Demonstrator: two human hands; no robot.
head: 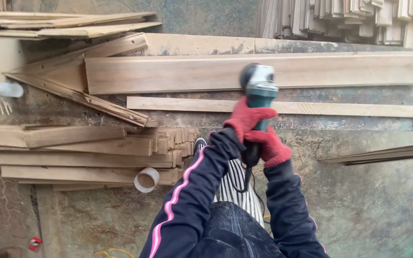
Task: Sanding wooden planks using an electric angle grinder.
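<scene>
Red knit-gloved left hand (247, 118) and right hand (272, 147) grip teal grinder (260, 91); rough plank (254, 71).

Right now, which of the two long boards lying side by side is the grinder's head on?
The wide plank, the farther one; the angle grinder overlaps its near edge, while the narrow strip lies nearer, under the tool's body.

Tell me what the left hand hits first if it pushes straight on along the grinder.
Probably the wide plank: the left hand points up the grinder, whose head already lies over that plank, past the thin strip. Depth is unclear.
</scene>
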